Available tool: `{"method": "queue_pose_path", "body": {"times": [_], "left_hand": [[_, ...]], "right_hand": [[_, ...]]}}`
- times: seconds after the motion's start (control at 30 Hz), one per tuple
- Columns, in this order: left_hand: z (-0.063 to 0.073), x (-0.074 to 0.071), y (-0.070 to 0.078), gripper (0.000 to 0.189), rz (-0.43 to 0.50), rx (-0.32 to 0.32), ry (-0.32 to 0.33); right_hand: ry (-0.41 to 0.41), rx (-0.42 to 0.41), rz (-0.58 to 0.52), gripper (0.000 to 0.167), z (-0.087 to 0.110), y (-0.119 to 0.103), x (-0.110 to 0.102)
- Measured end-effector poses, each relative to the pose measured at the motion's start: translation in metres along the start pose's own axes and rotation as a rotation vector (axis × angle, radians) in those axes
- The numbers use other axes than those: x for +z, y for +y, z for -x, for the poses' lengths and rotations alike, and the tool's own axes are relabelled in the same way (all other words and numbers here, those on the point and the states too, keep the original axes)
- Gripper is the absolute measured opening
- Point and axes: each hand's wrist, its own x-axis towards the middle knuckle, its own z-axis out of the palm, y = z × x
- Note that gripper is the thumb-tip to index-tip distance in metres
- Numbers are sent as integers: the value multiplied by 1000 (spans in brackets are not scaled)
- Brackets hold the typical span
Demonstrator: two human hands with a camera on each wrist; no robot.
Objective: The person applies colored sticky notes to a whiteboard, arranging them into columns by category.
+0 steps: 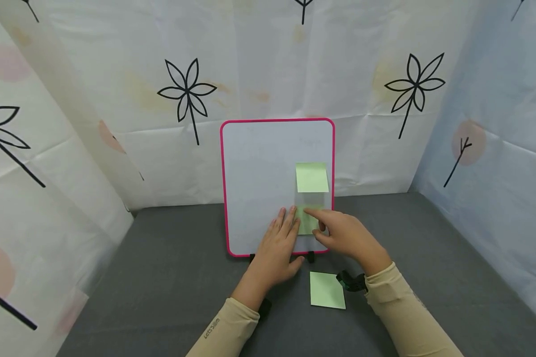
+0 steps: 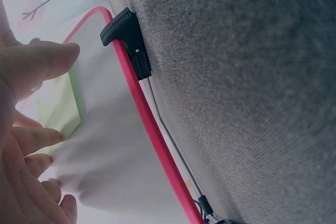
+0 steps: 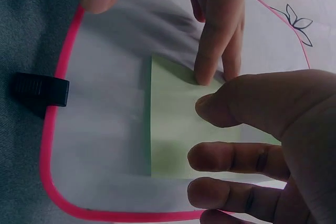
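A white board [image 1: 259,173] with a pink rim stands upright, with a light green sticky note [image 1: 311,177] on its right side. Below that one is a second sticky note [image 1: 306,229], seen close up in the right wrist view [image 3: 173,129]. My left hand [image 1: 274,253] touches the lower note's left edge with straight fingertips, its thumb spread away. From the right, my right hand [image 1: 346,235] reaches over the same note, index finger extended onto its upper part and the other fingers loosely bent. Fingers partly cover the note.
A third green sticky note [image 1: 327,290] lies on the dark grey table [image 1: 174,277] in front of the board, near the right wrist. Black clips [image 2: 126,38] of a stand hold the board's bottom edge. Patterned cloth [image 1: 268,74] surrounds the table at the back and sides.
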Motion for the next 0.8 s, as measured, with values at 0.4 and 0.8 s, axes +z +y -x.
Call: {"method": "queue_pose_path", "body": {"times": [0.4, 0.8], "left_hand": [[0, -1, 1, 94, 2, -8, -11], [-1, 0, 0, 94, -3, -10, -9]], "right_hand": [[-46, 20, -5, 62, -2, -3, 5], [-58, 82, -19, 54, 2, 6, -9]]}}
